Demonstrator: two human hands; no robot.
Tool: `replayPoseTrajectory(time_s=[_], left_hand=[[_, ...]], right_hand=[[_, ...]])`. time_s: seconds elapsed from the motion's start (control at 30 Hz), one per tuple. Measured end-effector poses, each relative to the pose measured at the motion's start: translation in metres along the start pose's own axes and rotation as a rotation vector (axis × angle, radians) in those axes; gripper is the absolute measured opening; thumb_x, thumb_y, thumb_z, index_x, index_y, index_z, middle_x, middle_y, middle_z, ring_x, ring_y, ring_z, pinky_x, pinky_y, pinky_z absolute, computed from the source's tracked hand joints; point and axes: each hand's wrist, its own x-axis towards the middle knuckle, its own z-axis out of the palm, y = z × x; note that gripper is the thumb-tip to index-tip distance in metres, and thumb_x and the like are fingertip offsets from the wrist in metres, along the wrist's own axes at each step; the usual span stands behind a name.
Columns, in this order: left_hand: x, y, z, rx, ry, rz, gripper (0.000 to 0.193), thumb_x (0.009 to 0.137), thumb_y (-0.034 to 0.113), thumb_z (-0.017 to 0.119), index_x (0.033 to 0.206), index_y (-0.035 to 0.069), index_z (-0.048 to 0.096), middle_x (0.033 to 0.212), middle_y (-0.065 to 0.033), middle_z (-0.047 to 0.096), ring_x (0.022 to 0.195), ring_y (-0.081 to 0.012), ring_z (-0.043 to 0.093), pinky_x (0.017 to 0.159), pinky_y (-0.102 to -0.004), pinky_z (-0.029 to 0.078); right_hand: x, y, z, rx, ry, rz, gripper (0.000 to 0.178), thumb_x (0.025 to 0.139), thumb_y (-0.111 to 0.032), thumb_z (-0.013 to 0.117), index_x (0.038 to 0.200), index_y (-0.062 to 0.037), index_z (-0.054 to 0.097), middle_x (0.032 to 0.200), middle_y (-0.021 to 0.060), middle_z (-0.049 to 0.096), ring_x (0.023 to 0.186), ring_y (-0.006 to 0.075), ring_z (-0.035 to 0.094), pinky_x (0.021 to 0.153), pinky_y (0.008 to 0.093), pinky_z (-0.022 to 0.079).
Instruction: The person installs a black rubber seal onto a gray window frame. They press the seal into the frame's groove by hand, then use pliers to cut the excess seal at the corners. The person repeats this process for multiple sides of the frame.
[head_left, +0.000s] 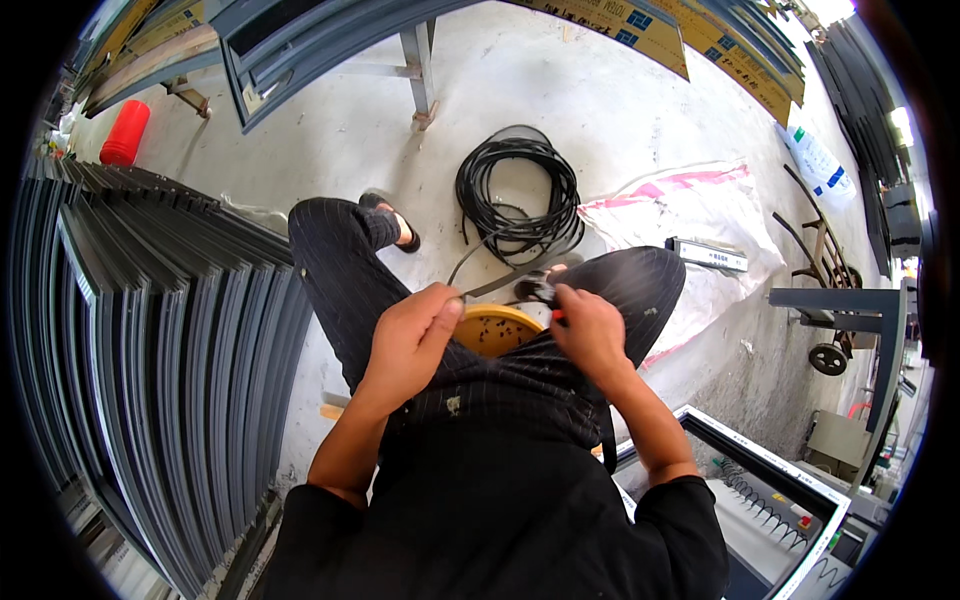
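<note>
My left hand (pixel 412 335) pinches a thin black strip (pixel 490 285) between thumb and fingers, above my lap. The strip runs up and right toward a loose coil of black strip (pixel 475 190) on the floor between my feet. Closed around a small hand tool with a red part on its handle (pixel 559 317), my right hand (pixel 595 330) is beside my right thigh. The tool's dark head is blurred, so its exact kind is unclear. Below and between both hands sits a yellow basin (pixel 482 340) with several small black pieces in it, partly hidden by my trousers.
Stacked dark frames (pixel 180 330) stand close on my left. A white woven sheet (pixel 700 215) with pink stripes lies ahead right, bearing a long boxed item (pixel 706 254). A hand truck (pixel 828 260) stands far right; a red bucket (pixel 125 132) is far left. A framed panel (pixel 770 455) lies behind my right arm.
</note>
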Motion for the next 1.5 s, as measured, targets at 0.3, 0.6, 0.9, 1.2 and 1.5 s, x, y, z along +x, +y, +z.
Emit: replayPoseTrajectory(time_s=[0.3, 0.6, 0.9, 1.2, 1.5], left_hand=[[0.011, 0.013, 0.004, -0.508, -0.142, -0.275, 0.031, 0.106, 0.02, 0.044, 0.123, -0.001, 0.059, 0.066, 0.0014, 0.049, 0.059, -0.0057, 0.045, 0.055, -0.0205, 0.036], [0.021, 0.033, -0.005, -0.329, -0.109, 0.161, 0.021, 0.097, 0.008, 0.058, 0.113, -0.002, 0.068, 0.097, -0.0079, 0.069, 0.091, -0.0189, 0.065, 0.081, -0.0298, 0.051], [0.024, 0.117, -0.044, -0.244, -0.01, 0.516, 0.019, 0.091, 0.006, 0.064, 0.107, -0.003, 0.066, 0.094, -0.0151, 0.07, 0.096, -0.0322, 0.065, 0.087, -0.0421, 0.05], [0.063, 0.069, -0.138, -0.429, 0.726, 0.09, 0.037, 0.104, 0.032, 0.046, 0.105, -0.001, 0.064, 0.09, -0.0083, 0.068, 0.083, -0.0151, 0.065, 0.077, -0.027, 0.048], [0.125, 0.072, -0.142, -0.872, 0.552, -0.074, 0.031, 0.1, 0.031, 0.055, 0.1, 0.001, 0.063, 0.082, -0.0056, 0.068, 0.063, -0.0121, 0.061, 0.054, -0.0263, 0.05]], right_hand=[[-0.079, 0.043, -0.004, -0.046, 0.046, 0.026, 0.043, 0.068, -0.02, 0.079, 0.105, -0.0068, 0.06, 0.098, 0.0105, 0.057, 0.098, 0.031, 0.055, 0.084, 0.0418, 0.044], [-0.086, 0.023, -0.021, 0.121, 0.12, -0.025, 0.054, 0.07, -0.018, 0.081, 0.118, -0.0009, 0.061, 0.117, 0.0143, 0.059, 0.11, 0.036, 0.054, 0.094, 0.0439, 0.045], [0.014, -0.09, -0.043, 0.681, 0.168, -0.591, 0.081, 0.072, -0.021, 0.085, 0.138, 0.0024, 0.043, 0.134, 0.0217, 0.053, 0.121, 0.0401, 0.052, 0.101, 0.0465, 0.042], [0.037, -0.148, -0.075, 0.843, 0.397, -0.681, 0.041, 0.085, -0.002, 0.07, 0.123, 0.0017, 0.057, 0.082, 0.0141, 0.061, 0.063, 0.0259, 0.058, 0.057, 0.0344, 0.046], [0.042, -0.145, -0.097, 0.72, 0.455, -0.642, 0.038, 0.084, 0.001, 0.066, 0.122, -0.0014, 0.059, 0.079, 0.0102, 0.06, 0.06, 0.0227, 0.057, 0.055, 0.0339, 0.045]])
